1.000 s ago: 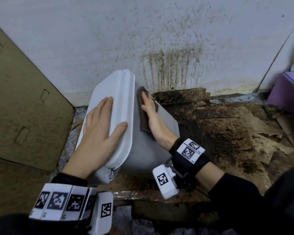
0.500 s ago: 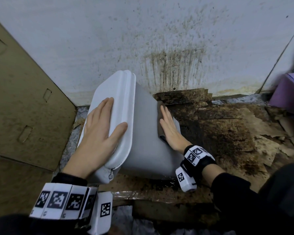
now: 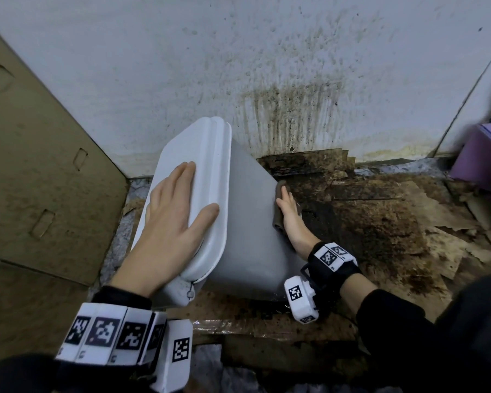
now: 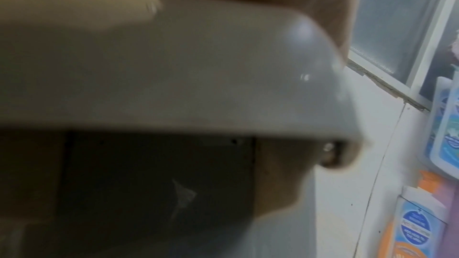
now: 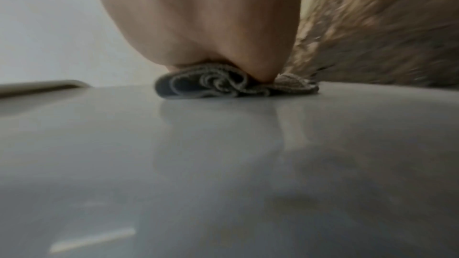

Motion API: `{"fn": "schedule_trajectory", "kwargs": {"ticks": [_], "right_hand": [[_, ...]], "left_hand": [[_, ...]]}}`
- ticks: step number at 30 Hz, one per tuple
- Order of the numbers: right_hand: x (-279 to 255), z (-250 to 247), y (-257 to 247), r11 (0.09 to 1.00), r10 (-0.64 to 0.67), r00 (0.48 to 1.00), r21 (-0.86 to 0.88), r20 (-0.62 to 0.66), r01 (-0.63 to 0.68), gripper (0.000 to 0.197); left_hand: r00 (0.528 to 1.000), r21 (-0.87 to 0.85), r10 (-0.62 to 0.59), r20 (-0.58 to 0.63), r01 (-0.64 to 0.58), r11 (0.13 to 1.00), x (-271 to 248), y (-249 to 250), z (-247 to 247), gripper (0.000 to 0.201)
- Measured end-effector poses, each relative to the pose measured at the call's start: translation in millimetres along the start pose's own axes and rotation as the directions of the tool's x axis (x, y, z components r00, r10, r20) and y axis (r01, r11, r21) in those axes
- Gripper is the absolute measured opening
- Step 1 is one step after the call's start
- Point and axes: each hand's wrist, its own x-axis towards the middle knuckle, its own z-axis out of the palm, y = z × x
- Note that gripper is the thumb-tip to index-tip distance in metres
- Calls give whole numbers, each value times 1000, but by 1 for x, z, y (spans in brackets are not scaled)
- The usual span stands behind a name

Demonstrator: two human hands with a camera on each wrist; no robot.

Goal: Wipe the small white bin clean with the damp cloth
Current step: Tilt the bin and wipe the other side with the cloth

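Most of the cloth (image 3: 278,205) was hidden between the right hand (image 3: 291,217) and the far side of the bin (image 3: 247,222), only a brown strip showed in the head view. From the right wrist, the palm blocked the fingers entirely, just the cloth's bunched edge (image 5: 223,83) stuck out, and the floor (image 5: 385,36) behind was a smear. The left wrist view was blurry close-up: the lid (image 4: 198,76) filled it, dark patch underneath I couldn't make out. The labels on the bottles (image 4: 444,134) at the right edge were cut off and unreadable. The purple box (image 3: 485,154) was cropped by the frame too.
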Motion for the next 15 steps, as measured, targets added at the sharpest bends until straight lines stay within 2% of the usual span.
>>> {"fn": "schedule_trajectory", "kwargs": {"ticks": [4, 8, 9, 12, 15], "right_hand": [[-7, 18, -54, 983, -153, 985, 110, 79, 144, 55], [-6, 29, -86, 939, -323, 924, 192, 202, 286, 65], [-4, 29, -85, 930, -362, 906, 157, 219, 333, 65], [3, 20, -65, 848, -475, 842, -124, 256, 516, 59], [12, 7, -33, 805, -464, 849, -280, 252, 523, 57]], "left_hand": [[1000, 11, 9, -5, -9, 1000, 0, 2, 1, 90], [1000, 19, 7, 2, -7, 1000, 0, 2, 1, 90], [1000, 18, 7, -1, -7, 1000, 0, 2, 2, 89], [1000, 13, 11, -2, -11, 1000, 0, 0, 2, 88], [1000, -2, 6, -2, -6, 1000, 0, -3, 1, 88]]}}
